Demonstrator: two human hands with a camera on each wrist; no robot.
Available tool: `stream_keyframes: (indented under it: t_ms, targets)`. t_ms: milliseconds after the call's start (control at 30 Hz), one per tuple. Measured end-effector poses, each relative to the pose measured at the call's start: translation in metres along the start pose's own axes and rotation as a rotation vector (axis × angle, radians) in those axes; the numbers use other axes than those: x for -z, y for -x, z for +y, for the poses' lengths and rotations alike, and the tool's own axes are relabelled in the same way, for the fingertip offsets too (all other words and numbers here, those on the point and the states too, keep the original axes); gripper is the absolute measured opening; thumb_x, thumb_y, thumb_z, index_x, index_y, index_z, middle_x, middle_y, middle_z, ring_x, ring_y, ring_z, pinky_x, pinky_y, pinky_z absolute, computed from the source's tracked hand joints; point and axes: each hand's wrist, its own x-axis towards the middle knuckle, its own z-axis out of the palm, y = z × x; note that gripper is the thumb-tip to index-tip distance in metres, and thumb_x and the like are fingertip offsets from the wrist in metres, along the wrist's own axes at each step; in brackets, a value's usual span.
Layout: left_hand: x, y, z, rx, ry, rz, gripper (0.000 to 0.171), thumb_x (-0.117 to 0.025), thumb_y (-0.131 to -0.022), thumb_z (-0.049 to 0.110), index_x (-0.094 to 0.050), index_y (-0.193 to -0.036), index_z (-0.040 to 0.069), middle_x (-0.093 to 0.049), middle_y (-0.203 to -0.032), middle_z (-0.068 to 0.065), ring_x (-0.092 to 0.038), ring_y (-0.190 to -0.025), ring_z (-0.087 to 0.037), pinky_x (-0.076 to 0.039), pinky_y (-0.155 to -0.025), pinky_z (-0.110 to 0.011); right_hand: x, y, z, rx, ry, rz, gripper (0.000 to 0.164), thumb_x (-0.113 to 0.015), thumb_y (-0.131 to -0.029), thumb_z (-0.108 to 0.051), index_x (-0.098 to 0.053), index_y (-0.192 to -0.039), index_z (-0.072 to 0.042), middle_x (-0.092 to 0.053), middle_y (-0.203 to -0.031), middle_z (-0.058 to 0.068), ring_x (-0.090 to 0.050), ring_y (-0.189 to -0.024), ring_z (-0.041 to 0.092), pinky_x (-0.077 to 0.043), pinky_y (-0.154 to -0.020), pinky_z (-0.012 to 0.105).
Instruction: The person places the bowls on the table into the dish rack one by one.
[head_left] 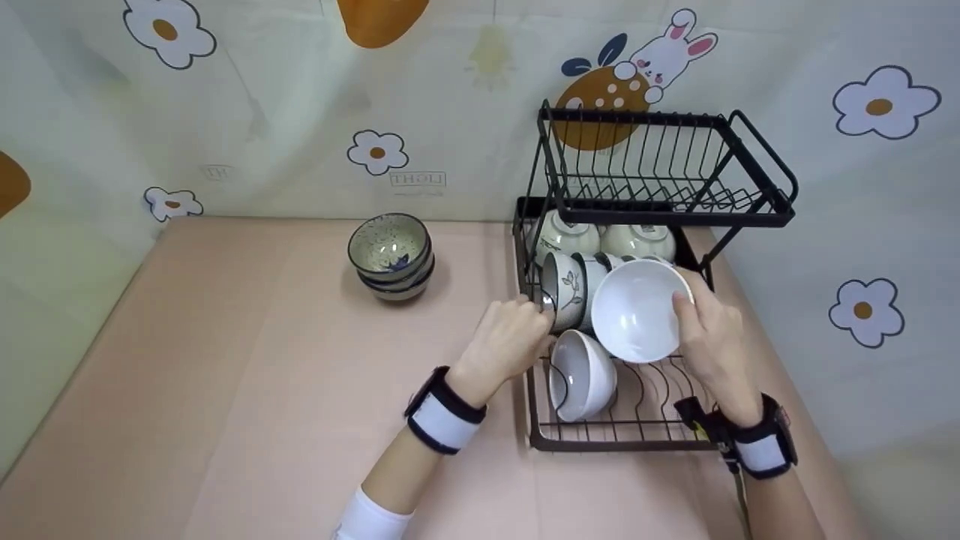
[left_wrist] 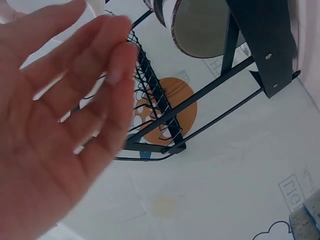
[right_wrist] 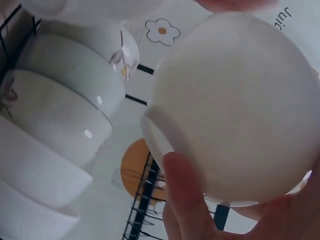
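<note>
My right hand (head_left: 716, 341) grips a white bowl (head_left: 639, 315) by its right rim, thumb over the edge. The bowl is tilted with its inside showing, above the lower tier of a black dish rack (head_left: 622, 445). In the right wrist view, its smooth underside (right_wrist: 235, 100) and foot ring show beside the thumb. My left hand (head_left: 510, 337) is at the rack's left side, by the patterned bowls (head_left: 564, 289); its loosely bent fingers (left_wrist: 95, 60) show nothing held. Another white bowl (head_left: 583, 375) stands on its side at the rack's front left.
Light patterned bowls (head_left: 568, 234) sit upside down at the rack's back, below the upper tier (head_left: 675, 221). Several speckled grey-green bowls (head_left: 390, 247) are stacked on the table (head_left: 300, 390) at left. A printed cloth (head_left: 262, 112) covers the wall behind.
</note>
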Motion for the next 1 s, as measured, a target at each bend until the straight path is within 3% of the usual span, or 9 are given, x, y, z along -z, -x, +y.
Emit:
stream_keyframes:
  t_ms: [100, 233, 333, 467, 633, 1000]
  targets:
    - [-0.003, 0.000, 0.000, 0.088, 0.061, -0.145, 0.026, -0.071, -0.082, 0.036, -0.070, -0.080, 0.011, -0.067, -0.068, -0.001, -0.058, -0.056, -0.014, -0.046, -0.046, -0.022, 0.004, 0.001, 0.000, 0.000, 0.049, 0.000, 0.036, -0.042, -0.098, -0.020, -0.055, -0.128, -0.006, -0.062, -0.117, 0.030, -0.061, -0.101, 0.050, -0.052, -0.077, 0.062]
    - [-0.007, 0.001, 0.002, 0.171, 0.127, -0.262, 0.027, -0.072, -0.081, 0.035, -0.071, -0.075, 0.009, -0.069, -0.070, -0.004, -0.062, -0.057, -0.017, -0.048, -0.046, -0.026, 0.007, 0.001, 0.001, 0.027, 0.140, -0.003, 0.035, -0.044, -0.097, -0.021, -0.055, -0.128, -0.008, -0.062, -0.115, 0.031, -0.060, -0.101, 0.051, -0.050, -0.077, 0.065]
    - [-0.010, 0.001, 0.003, 0.197, 0.147, -0.326, 0.023, -0.072, -0.082, 0.029, -0.071, -0.078, 0.007, -0.070, -0.077, -0.007, -0.065, -0.063, -0.020, -0.051, -0.048, -0.029, 0.007, 0.002, 0.002, 0.050, 0.222, -0.006, 0.034, -0.048, -0.095, -0.023, -0.056, -0.126, -0.012, -0.063, -0.106, 0.031, -0.062, -0.090, 0.051, -0.050, -0.068, 0.064]
    - [-0.012, -0.001, 0.004, 0.209, 0.160, -0.409, 0.020, -0.071, -0.083, 0.026, -0.072, -0.082, 0.006, -0.072, -0.083, -0.009, -0.067, -0.070, -0.022, -0.054, -0.052, -0.032, 0.005, 0.004, 0.002, 0.034, 0.317, -0.051, 0.036, -0.049, -0.095, -0.030, -0.056, -0.127, -0.017, -0.063, -0.095, 0.028, -0.062, -0.072, 0.045, -0.049, -0.052, 0.052]
    - [-0.012, -0.003, 0.005, 0.221, 0.165, -0.470, 0.025, -0.071, -0.083, 0.031, -0.072, -0.086, 0.006, -0.073, -0.089, -0.010, -0.068, -0.078, -0.025, -0.056, -0.060, -0.033, -0.001, 0.006, 0.000, -0.001, 0.438, -0.158, 0.044, -0.044, -0.095, -0.041, -0.052, -0.133, -0.019, -0.059, -0.093, 0.028, -0.058, -0.063, 0.038, -0.042, -0.045, 0.041]
    - [-0.012, -0.006, 0.006, 0.251, 0.164, -0.548, 0.027, -0.068, -0.086, 0.033, -0.072, -0.091, 0.007, -0.072, -0.093, -0.008, -0.068, -0.082, -0.022, -0.056, -0.061, -0.030, -0.025, 0.014, -0.002, 0.047, 0.557, -0.305, 0.049, -0.044, -0.095, -0.044, -0.049, -0.136, -0.016, -0.059, -0.099, 0.034, -0.053, -0.056, 0.030, -0.037, -0.040, 0.034]
